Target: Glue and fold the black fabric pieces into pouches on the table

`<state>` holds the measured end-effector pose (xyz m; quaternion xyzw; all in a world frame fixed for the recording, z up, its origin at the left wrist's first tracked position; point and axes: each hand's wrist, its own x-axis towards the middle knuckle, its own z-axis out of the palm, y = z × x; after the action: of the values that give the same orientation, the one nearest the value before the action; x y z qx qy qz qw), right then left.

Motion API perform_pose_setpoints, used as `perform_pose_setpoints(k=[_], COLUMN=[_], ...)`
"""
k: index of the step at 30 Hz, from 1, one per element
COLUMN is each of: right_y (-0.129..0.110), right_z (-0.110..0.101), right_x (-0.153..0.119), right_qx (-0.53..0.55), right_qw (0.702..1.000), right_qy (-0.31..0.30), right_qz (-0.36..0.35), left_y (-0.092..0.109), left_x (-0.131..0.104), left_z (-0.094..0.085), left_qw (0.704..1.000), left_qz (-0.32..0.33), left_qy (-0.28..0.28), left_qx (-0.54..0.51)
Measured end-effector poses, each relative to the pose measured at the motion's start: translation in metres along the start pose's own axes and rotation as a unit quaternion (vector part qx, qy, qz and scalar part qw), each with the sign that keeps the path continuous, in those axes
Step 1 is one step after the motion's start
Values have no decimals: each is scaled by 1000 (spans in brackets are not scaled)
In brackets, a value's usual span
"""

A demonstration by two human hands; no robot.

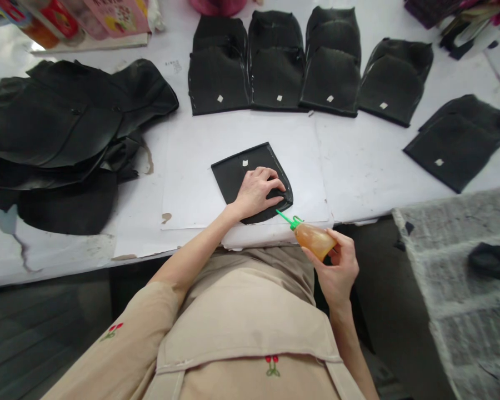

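Note:
A black flat piece (233, 180) with a small white tag lies on white paper in front of me. My left hand (260, 191) rests on its right part, fingers apart and bent a little. In my right hand (337, 261) is a squeeze bottle of amber liquid (314, 239), gripped between thumb and fingers. The bottle's green nozzle (286, 218) points up and left, close to the piece's lower right edge. A whitish line runs along the piece's right edge.
Several similar black pieces (277, 80) lie in a row along the back. At the left is a heap of black material (54, 122). Bottles and a pink box (119, 16) stand at the back left. A grey ribbed surface (450, 244) is at the lower right.

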<state>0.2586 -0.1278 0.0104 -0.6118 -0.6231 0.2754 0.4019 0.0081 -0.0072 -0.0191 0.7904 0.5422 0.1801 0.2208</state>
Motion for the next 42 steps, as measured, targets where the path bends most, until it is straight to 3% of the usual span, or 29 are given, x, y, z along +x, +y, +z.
perform_pose_setpoints(k=[6,11,16,29,37,42], right_y=[1,1,-1,-11,-11,-11], right_z=[1,1,2,10,11,11], right_x=[-1,-1,-3,-11,-11,-12], right_qx=[8,5,15,-11,-9,-8], right_qw=[1000,1000,1000,999,999,998], right_qy=[0,3,-9,-41,-44,-45], right_qz=[16,19,10,-26,-26,-33], left_y=[-6,-21,-30,-33,-45,-49], left_x=[-2,-23,-35,-31,-41,-52], left_z=[-7,-17,-12,-5,-39,-37], left_qw=[999,997,997,996,983,988], left_qz=[23,65,49,34,62,51], left_qy=[-15,-36,-28,-19,-54,-65], left_qx=[-18,-33,-51,-83,-163,-128])
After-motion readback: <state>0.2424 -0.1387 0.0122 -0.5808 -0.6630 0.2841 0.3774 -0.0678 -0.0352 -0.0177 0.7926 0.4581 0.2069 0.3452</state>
